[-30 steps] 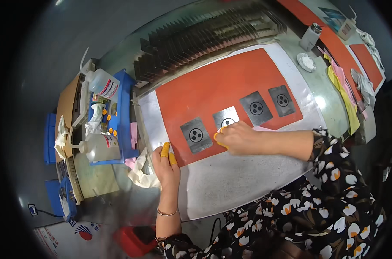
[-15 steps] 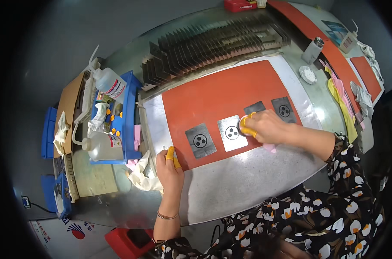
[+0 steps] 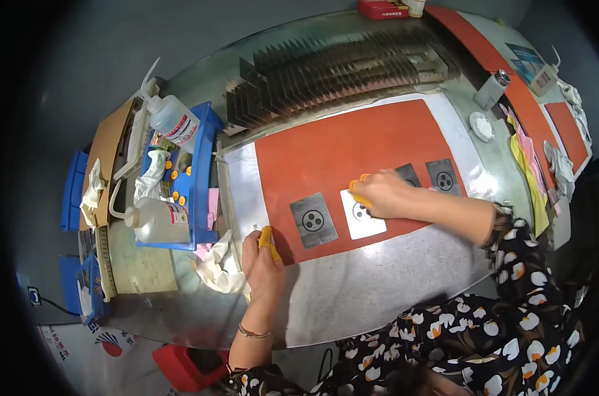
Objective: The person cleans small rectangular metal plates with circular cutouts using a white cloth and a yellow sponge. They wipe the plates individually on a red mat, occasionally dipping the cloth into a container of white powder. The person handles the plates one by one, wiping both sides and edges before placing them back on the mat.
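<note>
Metal surface (image 3: 378,290), near edge: left hand (image 3: 263,264), fingers curled, rests at the orange mat (image 3: 339,152) border. Mid: right hand (image 3: 378,193), fingers closed, presses the white plate (image 3: 369,224) between grey plates (image 3: 313,220). Far: finned rack (image 3: 339,66); blue tray (image 3: 197,171) at left.

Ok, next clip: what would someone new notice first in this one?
Probably the big orange mat across the steel bench, with a row of square metal plates on it. The right hand, yellow-capped at the fingertips, rests on the brightest plate, while the left hand sits at the mat's near left edge. Behind the mat stands a long rack of dark fins, and to the left a blue tray with two squeeze bottles.
</note>
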`<state>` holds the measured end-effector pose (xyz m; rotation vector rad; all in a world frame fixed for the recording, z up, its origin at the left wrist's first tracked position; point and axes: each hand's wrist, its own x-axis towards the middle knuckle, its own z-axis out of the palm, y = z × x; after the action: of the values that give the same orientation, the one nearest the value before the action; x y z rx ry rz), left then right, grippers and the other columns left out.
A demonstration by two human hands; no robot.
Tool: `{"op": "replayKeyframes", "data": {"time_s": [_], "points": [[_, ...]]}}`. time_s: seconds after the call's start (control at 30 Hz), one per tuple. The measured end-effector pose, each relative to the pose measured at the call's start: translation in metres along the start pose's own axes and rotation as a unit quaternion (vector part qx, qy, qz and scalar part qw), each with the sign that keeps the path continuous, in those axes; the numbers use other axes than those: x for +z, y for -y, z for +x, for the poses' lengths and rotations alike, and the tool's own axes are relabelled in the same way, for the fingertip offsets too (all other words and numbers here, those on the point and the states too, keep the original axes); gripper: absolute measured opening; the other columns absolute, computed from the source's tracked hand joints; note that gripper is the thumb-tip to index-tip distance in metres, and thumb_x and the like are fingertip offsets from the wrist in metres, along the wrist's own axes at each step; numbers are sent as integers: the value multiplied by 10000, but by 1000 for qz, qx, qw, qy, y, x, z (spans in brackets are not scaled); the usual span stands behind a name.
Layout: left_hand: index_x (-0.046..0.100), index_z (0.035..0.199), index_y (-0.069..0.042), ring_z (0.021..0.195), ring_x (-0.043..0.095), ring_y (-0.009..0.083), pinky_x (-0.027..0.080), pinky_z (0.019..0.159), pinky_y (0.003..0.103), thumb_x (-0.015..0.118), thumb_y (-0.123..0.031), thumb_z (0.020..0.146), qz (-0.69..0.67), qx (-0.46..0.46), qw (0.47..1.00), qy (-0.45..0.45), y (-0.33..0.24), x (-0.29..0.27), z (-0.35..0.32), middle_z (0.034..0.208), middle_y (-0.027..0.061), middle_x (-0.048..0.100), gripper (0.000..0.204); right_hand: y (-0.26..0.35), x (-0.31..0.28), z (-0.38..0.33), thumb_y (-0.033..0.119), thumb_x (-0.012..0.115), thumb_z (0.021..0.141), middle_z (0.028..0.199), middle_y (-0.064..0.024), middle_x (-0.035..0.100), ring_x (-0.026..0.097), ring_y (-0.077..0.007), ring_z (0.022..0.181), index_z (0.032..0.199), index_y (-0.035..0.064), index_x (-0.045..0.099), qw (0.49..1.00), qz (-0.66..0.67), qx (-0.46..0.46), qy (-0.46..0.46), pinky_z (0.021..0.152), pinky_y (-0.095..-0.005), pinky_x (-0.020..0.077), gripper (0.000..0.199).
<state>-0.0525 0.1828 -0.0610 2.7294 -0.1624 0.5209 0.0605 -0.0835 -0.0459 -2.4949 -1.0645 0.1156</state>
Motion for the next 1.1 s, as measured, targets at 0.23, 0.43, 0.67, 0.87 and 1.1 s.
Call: {"op": "replayKeyframes", "data": {"time_s": [0.23, 0.43, 0.67, 0.87, 1.1], "points": [[548, 1056, 60, 905, 504, 343, 419, 792, 397, 510, 80, 713, -17, 9, 1000, -16, 12, 5, -9, 1011, 184, 509, 346, 0, -15, -4, 85, 547, 741, 716, -173, 606, 603, -348, 678, 785, 26, 586, 1000, -19, 8, 21, 574, -445, 463, 83], [548, 1006, 74, 916, 502, 355, 417, 791, 404, 523, 63, 718, -18, 24, 999, -25, 10, 5, -4, 1016, 194, 507, 289, -4, -20, 14, 76, 575, 715, 700, -190, 605, 600, -358, 648, 772, 9, 587, 999, -40, 26, 17, 568, -446, 464, 89], [552, 1009, 65, 919, 502, 351, 415, 802, 402, 526, 75, 698, -22, 16, 1000, -15, 9, 0, -6, 1023, 188, 508, 312, 21, -7, 7, 60, 580, 678, 668, -167, 596, 609, -333, 642, 747, 35, 581, 999, -35, 1, 32, 552, -457, 466, 73], [542, 1081, 47, 909, 510, 339, 435, 764, 391, 540, 100, 638, -17, 28, 999, -17, 14, 4, -6, 1010, 180, 516, 446, 51, 6, -17, 32, 556, 657, 653, -168, 585, 607, -322, 613, 695, 1, 550, 997, -46, -36, 47, 503, -443, 465, 50], [550, 1068, 44, 896, 505, 338, 431, 756, 390, 531, 107, 635, -20, 32, 999, -21, 14, 2, -7, 1009, 184, 509, 438, 61, -1, -50, 45, 563, 687, 635, -146, 563, 583, -318, 586, 699, 15, 539, 993, -26, -62, 93, 507, -433, 451, 40]]}}
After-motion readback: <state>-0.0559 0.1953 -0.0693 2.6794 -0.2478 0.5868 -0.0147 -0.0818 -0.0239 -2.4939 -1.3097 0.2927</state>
